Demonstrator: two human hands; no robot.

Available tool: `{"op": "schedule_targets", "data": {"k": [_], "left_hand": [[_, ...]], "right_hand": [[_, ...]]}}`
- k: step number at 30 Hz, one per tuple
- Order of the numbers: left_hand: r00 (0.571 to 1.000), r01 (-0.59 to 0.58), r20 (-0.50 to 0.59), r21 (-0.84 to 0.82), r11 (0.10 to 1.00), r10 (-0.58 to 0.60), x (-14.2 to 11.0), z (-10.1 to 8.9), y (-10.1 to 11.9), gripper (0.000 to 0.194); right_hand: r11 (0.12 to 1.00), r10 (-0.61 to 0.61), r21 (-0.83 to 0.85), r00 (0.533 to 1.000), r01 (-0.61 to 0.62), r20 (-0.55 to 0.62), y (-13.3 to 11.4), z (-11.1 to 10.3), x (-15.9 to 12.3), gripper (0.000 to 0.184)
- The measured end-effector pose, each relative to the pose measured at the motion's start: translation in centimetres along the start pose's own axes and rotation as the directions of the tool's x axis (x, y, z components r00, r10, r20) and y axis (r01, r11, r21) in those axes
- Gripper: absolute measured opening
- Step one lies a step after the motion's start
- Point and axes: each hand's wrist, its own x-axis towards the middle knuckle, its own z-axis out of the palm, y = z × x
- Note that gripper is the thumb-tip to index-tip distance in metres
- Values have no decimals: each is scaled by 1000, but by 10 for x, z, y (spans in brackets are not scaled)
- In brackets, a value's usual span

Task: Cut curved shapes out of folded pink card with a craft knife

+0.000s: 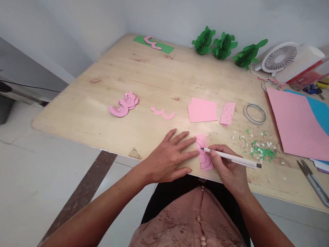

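My right hand grips a white pen, its dark tip touching a small pink paper piece at the table's front edge. Dark curved outlines are drawn on that paper. Fingers spread, my left hand lies flat, its fingertips on the paper's left edge. Beyond my hands are a curvy pink cutout, a stack of blank pink paper and another pink piece with drawn curves. Farther left sits a pile of pink curved cutouts.
Green paper trees and a white fan stand along the wall. A tape roll, green and white scraps, grey snips and large pink sheets lie to the right. A green strip is at the back.
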Motion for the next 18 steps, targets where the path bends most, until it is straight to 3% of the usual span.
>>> {"op": "schedule_targets", "data": {"k": [18], "left_hand": [[1000,-3,-1,-7,1000,3,1,-1,0,49]], "right_hand": [[996,53,62,997,-57,63,-9,3,11,20]]}}
